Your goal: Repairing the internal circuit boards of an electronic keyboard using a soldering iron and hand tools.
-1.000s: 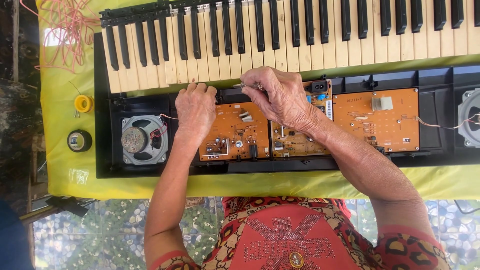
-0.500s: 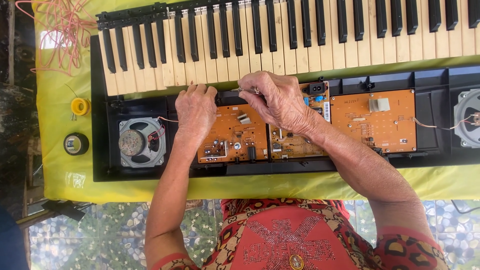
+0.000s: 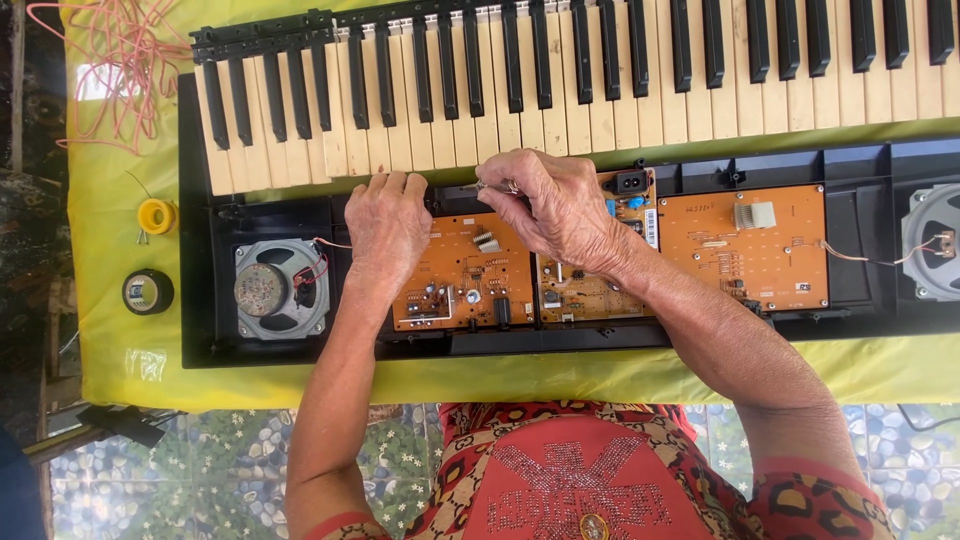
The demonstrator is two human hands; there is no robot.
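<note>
Opened electronic keyboard in a black plastic case (image 3: 200, 340), long axis running left to right across the view, key row on the far side and bare electronics on the near side. Left hand (image 3: 388, 225) palm down, fingers (image 3: 392, 185) curled together and resting at the near edge of the cream and black keys (image 3: 560, 90), just over the left end of an orange rectangular circuit board (image 3: 465, 285). Right hand (image 3: 555, 205) just right of the left-hand fingers, its fingers (image 3: 505, 175) narrowly pinched on a small metal piece (image 3: 487, 186) too small to identify, at the seam between keys and board. More of the orange boards to the right of those fingers, a second orange board with a pale connector (image 3: 745, 250) well beyond the wrist. Round grey speaker with red wires (image 3: 280, 288) left of the left-hand fingers, another speaker (image 3: 935, 240) at the far right end of the case. Underneath, a desk covered in a yellow-green cloth (image 3: 120, 350), with a small yellow spool (image 3: 156, 215), a black roll of tape (image 3: 148, 291) and a tangle of pink-red wire (image 3: 120, 60) well to the left of both hands. Below the desk edge, floor with a pebble and leaf pattern (image 3: 190, 460); red patterned garment (image 3: 580, 470) nearest the camera.
</note>
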